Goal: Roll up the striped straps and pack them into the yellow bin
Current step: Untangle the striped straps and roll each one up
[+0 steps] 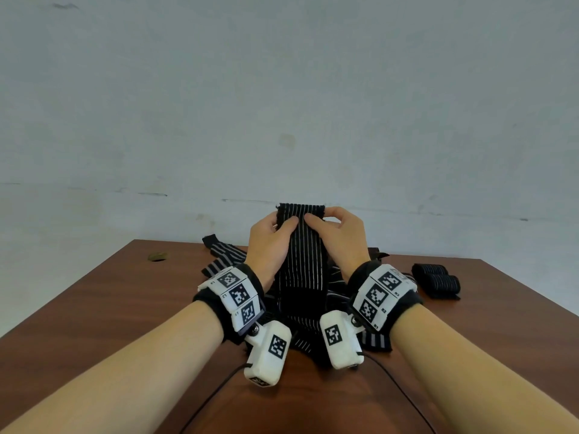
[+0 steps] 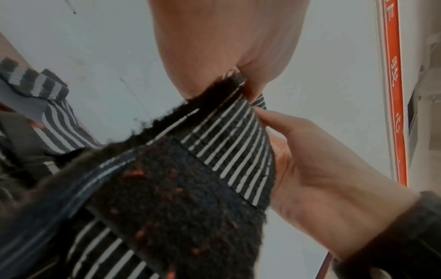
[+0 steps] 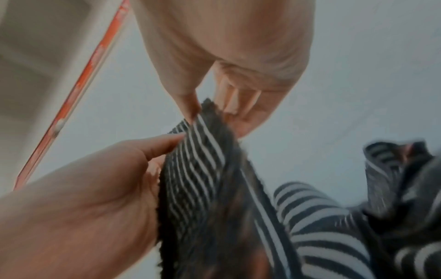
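I hold a black strap with thin white stripes (image 1: pixel 302 261) upright above the table, its lower part trailing into a loose pile of striped straps (image 1: pixel 219 266). My left hand (image 1: pixel 282 223) pinches the strap's top left corner, and my right hand (image 1: pixel 319 219) pinches the top right corner, thumbs on the near face. In the left wrist view the left hand (image 2: pixel 245 88) nips the strap (image 2: pixel 233 147) at its edge, above a fuzzy fastener patch (image 2: pixel 179 198). The right wrist view shows the right hand (image 3: pixel 198 111) pinching the strap (image 3: pixel 198 169). The yellow bin is not in view.
Two rolled straps (image 1: pixel 437 280) lie on the brown wooden table (image 1: pixel 94 308) at the right. A small hole (image 1: pixel 158 256) sits near the table's far left edge. Thin black cables (image 1: pixel 219 386) run from the wrist units toward me. A pale wall stands behind.
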Motion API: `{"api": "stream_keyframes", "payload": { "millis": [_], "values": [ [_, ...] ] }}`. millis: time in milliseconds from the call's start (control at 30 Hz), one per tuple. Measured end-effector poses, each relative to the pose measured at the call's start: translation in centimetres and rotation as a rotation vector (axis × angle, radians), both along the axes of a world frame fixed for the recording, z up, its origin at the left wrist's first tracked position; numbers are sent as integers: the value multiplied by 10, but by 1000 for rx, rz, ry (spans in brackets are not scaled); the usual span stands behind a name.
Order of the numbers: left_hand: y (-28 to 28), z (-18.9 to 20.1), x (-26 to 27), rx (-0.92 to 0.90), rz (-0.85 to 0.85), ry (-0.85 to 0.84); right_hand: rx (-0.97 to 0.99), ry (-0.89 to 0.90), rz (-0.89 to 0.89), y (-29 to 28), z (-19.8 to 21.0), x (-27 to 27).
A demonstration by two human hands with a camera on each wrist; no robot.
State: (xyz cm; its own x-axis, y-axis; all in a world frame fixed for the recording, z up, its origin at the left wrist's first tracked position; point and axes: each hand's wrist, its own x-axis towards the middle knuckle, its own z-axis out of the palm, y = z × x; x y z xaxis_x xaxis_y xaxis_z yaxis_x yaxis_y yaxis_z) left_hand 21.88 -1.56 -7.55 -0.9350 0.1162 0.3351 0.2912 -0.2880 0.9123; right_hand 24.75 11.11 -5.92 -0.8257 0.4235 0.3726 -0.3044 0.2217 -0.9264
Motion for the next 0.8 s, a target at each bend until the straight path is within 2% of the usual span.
{"api": "stream_keyframes", "payload": {
  "millis": [100,167,300,333,433,567,667,733,800],
  "values": [
    [-2,-3,-5,-2,12,-43,270,-130,-100,4,3,-1],
    [-3,-5,-6,-1,-12,-71,319,-150,-73,6,9,0],
    [-6,-1,-7,25,-53,-119,172,-151,229,5,21,5],
    [-7,2,-7,26,-48,-120,160,-118,258,5,22,6],
    [-10,8,-3,-9,-42,-52,147,-19,230,4,28,7],
    [-12,9,3,-223,-8,174,-91,86,245,2,48,1],
    [-15,17,5,-209,30,201,-142,147,253,3,59,-4],
    [-17,25,6,-205,19,203,-117,61,321,1,60,-3],
    [-18,33,7,-174,-19,188,-47,-117,495,0,54,-1]
  ]
}}
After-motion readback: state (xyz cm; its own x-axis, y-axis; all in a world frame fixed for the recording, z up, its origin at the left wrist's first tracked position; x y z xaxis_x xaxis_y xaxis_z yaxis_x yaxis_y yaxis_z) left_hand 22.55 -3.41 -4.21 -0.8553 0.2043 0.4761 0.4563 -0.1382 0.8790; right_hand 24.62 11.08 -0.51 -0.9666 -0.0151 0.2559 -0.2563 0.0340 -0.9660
